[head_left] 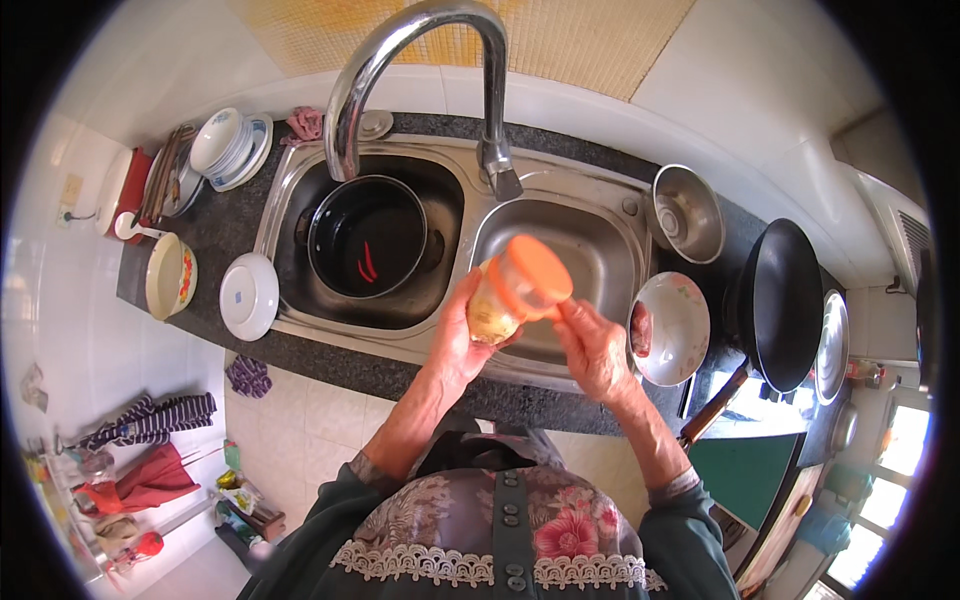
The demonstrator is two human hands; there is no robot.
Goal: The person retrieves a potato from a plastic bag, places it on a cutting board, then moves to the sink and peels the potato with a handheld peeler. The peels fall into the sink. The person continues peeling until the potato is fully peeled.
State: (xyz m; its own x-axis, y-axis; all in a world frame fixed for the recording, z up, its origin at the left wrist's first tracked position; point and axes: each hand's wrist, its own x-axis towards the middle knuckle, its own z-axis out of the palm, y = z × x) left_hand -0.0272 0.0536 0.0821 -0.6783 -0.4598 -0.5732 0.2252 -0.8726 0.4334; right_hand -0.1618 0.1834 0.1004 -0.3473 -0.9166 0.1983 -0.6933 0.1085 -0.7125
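Note:
Over the front of the right basin, my left hand [465, 320] is wrapped round a pale yellow potato [492, 318]. My right hand [596, 350] grips the handle of an orange peeler [537, 272] with a clear, cup-like body and a round orange end. The peeler is against the potato's upper side; its blade is hidden. Close to my right hand stands a white floral bowl [682, 330] with a reddish sausage-like piece [641, 329] at its left side. In the left basin sits a black pot [345, 220] with two red chilli strips [367, 262] inside.
A tall chrome faucet [425, 15] arches over the double sink [465, 240]. To the right are a steel bowl [688, 213] and a black wok [785, 305]. On the left counter stand stacked bowls [222, 143], a white plate [249, 297] and a yellowish enamel bowl [172, 277].

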